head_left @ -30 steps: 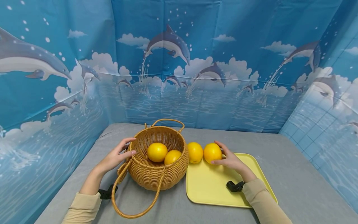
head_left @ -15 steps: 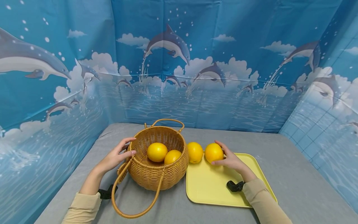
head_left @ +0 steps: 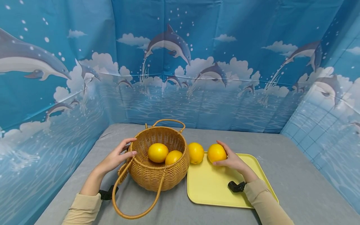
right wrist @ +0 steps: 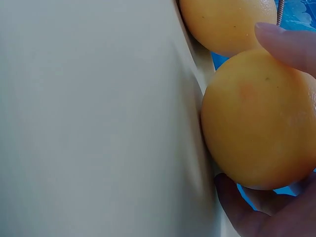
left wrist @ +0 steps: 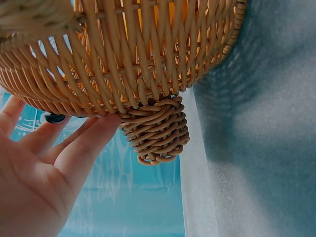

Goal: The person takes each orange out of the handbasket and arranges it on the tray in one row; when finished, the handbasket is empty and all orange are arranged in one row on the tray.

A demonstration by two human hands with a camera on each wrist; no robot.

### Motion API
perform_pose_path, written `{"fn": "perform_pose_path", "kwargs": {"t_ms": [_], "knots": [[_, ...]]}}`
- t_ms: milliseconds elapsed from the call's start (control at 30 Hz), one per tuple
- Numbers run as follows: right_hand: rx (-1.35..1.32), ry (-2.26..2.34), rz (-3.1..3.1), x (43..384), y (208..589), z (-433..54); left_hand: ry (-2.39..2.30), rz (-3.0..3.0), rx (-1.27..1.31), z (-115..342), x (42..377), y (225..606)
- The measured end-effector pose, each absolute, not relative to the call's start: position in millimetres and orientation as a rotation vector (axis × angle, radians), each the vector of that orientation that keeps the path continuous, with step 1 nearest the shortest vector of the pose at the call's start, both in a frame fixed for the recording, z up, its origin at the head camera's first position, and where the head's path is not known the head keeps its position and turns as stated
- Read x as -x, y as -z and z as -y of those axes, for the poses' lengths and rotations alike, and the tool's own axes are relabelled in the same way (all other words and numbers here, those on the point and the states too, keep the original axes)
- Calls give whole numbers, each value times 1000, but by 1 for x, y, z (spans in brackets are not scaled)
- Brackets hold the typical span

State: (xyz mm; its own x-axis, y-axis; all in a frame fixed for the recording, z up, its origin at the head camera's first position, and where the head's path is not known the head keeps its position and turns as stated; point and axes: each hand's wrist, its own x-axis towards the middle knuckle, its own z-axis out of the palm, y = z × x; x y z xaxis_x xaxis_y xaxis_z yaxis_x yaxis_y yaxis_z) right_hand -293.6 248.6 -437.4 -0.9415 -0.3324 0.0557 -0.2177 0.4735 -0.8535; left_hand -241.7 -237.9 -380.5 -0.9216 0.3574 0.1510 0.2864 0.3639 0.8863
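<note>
An open wicker basket (head_left: 149, 178) stands left of centre with two oranges inside: one in the middle (head_left: 158, 152) and one near its right wall (head_left: 173, 157). My left hand (head_left: 113, 160) touches the basket's left side at the rim, fingers and thumb fairly straight; the left wrist view shows its fingertips (left wrist: 106, 123) against the wicker. My right hand (head_left: 232, 162) holds an orange (head_left: 217, 153) between thumb and fingers over the far part of the yellow tray (head_left: 216, 190). Another orange (head_left: 196, 153) lies at the tray's far left corner, right beside the basket.
One long basket handle (head_left: 140, 215) loops down toward me on the grey cloth surface (head_left: 298, 175); the other handle (head_left: 168, 120) stands up at the back. Blue dolphin-print curtains (head_left: 180, 103) enclose the back and sides.
My right hand's orange has shifted slightly right, widening the gap between it and the other orange on the tray. The left hand and basket have stayed put.
</note>
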Motion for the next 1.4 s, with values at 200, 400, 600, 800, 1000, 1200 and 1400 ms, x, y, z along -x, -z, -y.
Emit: {"fn": "perform_pose_path", "kwargs": {"t_ms": [200,400,600,800,1000,1200,1400], "knots": [[485,1505,-2575,294,438,-249,-1623,-2545,-605,238,242,381],[487,1512,-2571,293,436,-249,-1622,-2550,-615,238,242,381],[471,1533,-2561,293,435,-248,-1632,-2551,-629,238,243,381],[473,1505,-2583,292,434,-249,-1628,-2552,-625,238,242,381],[478,1476,-2596,290,431,-249,-1626,-2552,-618,239,242,381],[473,1470,-2614,289,421,-254,-1624,-2552,-609,240,242,382],[595,1583,-2582,287,394,-255,-1605,-2572,-606,240,242,382]]}}
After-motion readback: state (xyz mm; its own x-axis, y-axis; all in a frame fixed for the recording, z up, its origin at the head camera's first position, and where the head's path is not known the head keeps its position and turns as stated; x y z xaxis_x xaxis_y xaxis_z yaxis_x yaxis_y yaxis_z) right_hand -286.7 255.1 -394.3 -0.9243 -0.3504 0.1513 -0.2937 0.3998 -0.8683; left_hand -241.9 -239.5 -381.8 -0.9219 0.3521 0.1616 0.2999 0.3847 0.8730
